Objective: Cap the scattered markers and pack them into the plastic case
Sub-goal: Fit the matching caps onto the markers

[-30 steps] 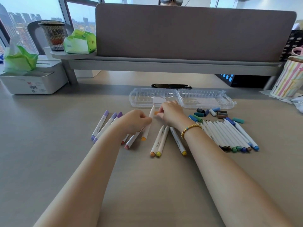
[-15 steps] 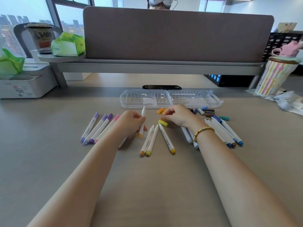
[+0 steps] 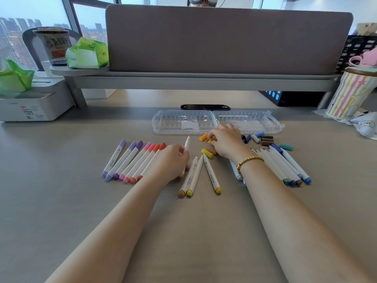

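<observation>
Left hand (image 3: 173, 162) grip clenched on uncapped white marker (image 3: 186, 144), right hand (image 3: 225, 139) grip pinching yellow plastic cap (image 3: 212, 139) beside clear plastic case (image 3: 216, 121).

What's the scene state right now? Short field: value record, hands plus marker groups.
left hand: grips an uncapped marker, tip pointing away
right hand: fingers on a yellow cap among the loose caps
capped markers: purple-to-red row, left of the left hand
uncapped yellow/orange markers: three on the desk between the hands
uncapped blue/green/brown markers: bunch to the right of the right wrist
dark loose caps: beside the case
plastic case: open, no markers inside
</observation>
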### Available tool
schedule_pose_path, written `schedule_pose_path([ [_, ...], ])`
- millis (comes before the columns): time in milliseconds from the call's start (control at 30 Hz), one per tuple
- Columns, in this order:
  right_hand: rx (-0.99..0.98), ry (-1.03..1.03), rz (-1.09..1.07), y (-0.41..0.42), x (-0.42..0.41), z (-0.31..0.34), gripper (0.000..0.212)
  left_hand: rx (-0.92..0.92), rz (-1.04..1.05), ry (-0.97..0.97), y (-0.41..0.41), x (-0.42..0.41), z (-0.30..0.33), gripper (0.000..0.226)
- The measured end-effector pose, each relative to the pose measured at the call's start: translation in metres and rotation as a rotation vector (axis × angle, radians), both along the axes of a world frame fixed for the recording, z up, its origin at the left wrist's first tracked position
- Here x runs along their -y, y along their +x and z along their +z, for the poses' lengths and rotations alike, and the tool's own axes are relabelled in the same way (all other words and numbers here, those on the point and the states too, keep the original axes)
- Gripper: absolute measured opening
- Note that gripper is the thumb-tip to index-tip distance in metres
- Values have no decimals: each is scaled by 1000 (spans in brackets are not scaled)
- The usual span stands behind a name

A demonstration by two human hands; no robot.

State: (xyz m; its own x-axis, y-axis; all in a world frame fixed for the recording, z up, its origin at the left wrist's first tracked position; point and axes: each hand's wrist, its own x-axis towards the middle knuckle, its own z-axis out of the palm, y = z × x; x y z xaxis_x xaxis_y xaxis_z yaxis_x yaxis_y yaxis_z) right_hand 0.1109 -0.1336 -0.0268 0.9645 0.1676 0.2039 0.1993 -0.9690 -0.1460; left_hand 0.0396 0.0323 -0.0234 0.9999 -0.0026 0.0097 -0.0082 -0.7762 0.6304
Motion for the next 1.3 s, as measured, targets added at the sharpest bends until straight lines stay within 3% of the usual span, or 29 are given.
schedule_pose_path([
  [233, -25, 12, 21, -2, 5, 1, 17, 9, -7, 7, 3, 4, -5, 28],
  [367, -27, 71, 44, 0, 0, 4, 25, -19, -6, -118, 5, 1, -5, 26],
  [500, 37, -117, 115, 8, -8, 7, 34, -29, -6, -162, 5, 0, -3, 18],
  [700, 57, -318, 164, 11, -17, 17, 19, -45, 7, -216, 4, -3, -2, 21],
  [833, 27, -364, 146, 8, -20, 19, 21, -62, 4, -218, 3, -4, 0, 21],
  [900, 13, -190, 96, 7, -18, 19, 23, -64, 0, -228, 2, -4, 0, 22],
  [1033, -53, 589, 54, -9, -17, 19, 37, -61, 2, -285, 0, -4, 1, 21],
  [1133, -125, 1069, -13, -21, -18, 22, 22, -15, -3, -249, 0, -4, 0, 26],
  [1200, -199, 1266, -82, -25, -15, 23, 13, 20, -19, -220, -1, -4, 0, 28],
  [1300, -276, 1397, -121, -26, -10, 20, 14, 58, -37, -219, -1, -4, 0, 27],
])
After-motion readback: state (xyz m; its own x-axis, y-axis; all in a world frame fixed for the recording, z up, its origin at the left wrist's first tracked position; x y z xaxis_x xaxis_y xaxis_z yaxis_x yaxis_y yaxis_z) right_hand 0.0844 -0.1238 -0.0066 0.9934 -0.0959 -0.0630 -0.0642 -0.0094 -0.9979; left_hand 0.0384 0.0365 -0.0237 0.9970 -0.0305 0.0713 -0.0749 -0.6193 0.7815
